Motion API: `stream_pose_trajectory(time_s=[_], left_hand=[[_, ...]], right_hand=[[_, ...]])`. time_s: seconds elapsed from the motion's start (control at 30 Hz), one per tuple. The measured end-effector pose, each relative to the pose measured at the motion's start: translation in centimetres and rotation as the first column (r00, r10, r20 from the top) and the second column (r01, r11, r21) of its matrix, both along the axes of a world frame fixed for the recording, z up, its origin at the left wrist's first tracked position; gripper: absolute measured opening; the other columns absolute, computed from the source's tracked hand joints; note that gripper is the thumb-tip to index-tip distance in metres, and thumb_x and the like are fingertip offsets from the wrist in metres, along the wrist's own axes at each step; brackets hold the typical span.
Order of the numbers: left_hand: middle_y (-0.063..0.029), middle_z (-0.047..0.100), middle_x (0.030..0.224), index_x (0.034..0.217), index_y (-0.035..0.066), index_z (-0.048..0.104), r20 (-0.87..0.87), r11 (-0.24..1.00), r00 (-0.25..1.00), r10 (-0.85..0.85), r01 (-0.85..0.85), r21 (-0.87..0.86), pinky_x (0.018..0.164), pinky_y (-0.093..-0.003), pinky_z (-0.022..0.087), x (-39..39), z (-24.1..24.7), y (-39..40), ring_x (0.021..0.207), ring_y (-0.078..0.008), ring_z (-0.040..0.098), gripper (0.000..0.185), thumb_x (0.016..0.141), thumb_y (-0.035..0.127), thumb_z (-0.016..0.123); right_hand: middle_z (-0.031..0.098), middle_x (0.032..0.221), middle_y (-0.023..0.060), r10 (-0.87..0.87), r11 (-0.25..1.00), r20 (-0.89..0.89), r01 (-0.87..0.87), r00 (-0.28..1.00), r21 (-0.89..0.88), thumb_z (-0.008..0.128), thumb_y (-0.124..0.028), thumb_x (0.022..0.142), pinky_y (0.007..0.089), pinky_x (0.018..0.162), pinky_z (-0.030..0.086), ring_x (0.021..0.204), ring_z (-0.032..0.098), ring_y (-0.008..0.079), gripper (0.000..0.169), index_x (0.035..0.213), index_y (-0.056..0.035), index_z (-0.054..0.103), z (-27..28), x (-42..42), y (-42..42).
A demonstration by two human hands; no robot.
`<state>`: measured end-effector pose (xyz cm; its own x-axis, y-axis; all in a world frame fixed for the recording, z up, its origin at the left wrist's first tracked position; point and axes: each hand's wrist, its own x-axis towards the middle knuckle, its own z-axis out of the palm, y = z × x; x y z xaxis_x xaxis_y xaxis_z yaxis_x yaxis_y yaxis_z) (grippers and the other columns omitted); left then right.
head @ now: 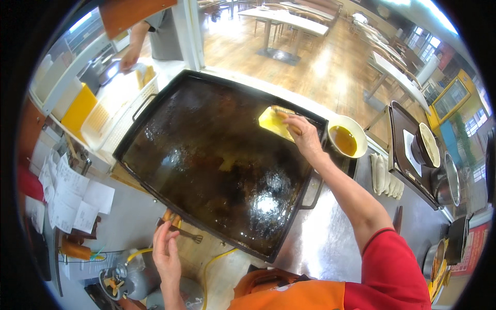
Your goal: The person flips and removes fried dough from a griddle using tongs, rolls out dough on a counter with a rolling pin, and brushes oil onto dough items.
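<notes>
A large black flat griddle (217, 155) with a raised rim and an oily surface lies before me. My right hand (304, 133) grips the wooden handle of a brush-like tool (285, 113), its head partly hidden, at the griddle's far right. Directly beneath the tool lies a yellow, glossy flat piece (269, 121), perhaps dough or egg. Beside that corner stands a cream bowl of amber oil (344, 140). My left hand (167, 248) holds nothing, fingers raised and slightly apart, just off the near left edge. Close to its fingertips are wooden-handled utensils (186, 232).
Rolled dough pieces (381, 176) lie on the steel counter to the right, by a brown tray (399, 128). A white plastic basket (128, 116) sits beyond the griddle's left handle, near another person's hand (130, 60). Paper slips (73, 197) hang at left above gas cylinders (139, 275).
</notes>
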<state>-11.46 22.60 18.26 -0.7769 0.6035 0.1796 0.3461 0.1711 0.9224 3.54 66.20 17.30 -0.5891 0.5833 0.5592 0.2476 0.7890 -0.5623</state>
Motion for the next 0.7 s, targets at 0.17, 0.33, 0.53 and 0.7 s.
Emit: stream_pose_trajectory(time_s=[0.17,0.33,0.53,0.7], left_hand=[[-0.0116,0.051,0.127,0.128,0.001,0.05,0.049,0.999,0.999,-0.014,0.016,-0.043,0.087,-0.029,0.046,0.6,-1.2,0.5,0.095,-0.0189,0.062,0.039,0.089,-0.006,0.045],[-0.0109,0.051,0.127,0.129,0.002,0.05,0.032,0.996,0.999,-0.035,0.038,-0.078,0.086,-0.0286,0.046,1.2,-1.5,-0.2,0.094,-0.0179,0.062,0.04,0.09,-0.004,0.044],[-0.0107,0.051,0.126,0.129,0.002,0.049,0.062,0.996,0.998,0.003,0.002,-0.084,0.087,-0.0279,0.045,2.3,-0.5,-1.6,0.097,-0.0179,0.061,0.037,0.092,0.0,0.045],[-0.0087,0.055,0.126,0.133,0.003,0.047,-0.031,0.988,0.995,0.092,-0.095,-0.12,0.091,-0.0281,0.044,4.0,1.0,-6.3,0.099,-0.0152,0.06,0.038,0.096,0.013,0.049]], right_hand=[[0.063,0.111,0.0118,0.15,0.983,0.082,-0.158,0.985,0.089,0.065,0.002,0.078,0.032,0.085,0.05,0.102,0.061,0.0257,0.024,0.1,-0.0061,0.065,0.6,-1.6,0.8],[0.062,0.117,0.0122,-0.013,0.997,-0.144,0.023,0.989,0.073,0.065,0.0,0.081,0.0305,0.087,0.049,0.105,0.061,0.0264,0.024,0.103,-0.0083,0.066,1.6,-0.7,-0.8],[0.062,0.118,0.0124,0.006,0.999,0.016,-0.005,1.0,-0.035,0.065,0.005,0.079,0.0301,0.09,0.048,0.107,0.06,0.0231,0.026,0.103,-0.0065,0.066,0.8,5.8,-2.2],[0.064,0.115,0.0105,0.002,0.975,-0.093,0.019,0.996,0.222,0.065,0.002,0.081,0.0283,0.091,0.046,0.107,0.06,0.021,0.025,0.104,-0.0077,0.067,1.1,6.8,-6.7]])
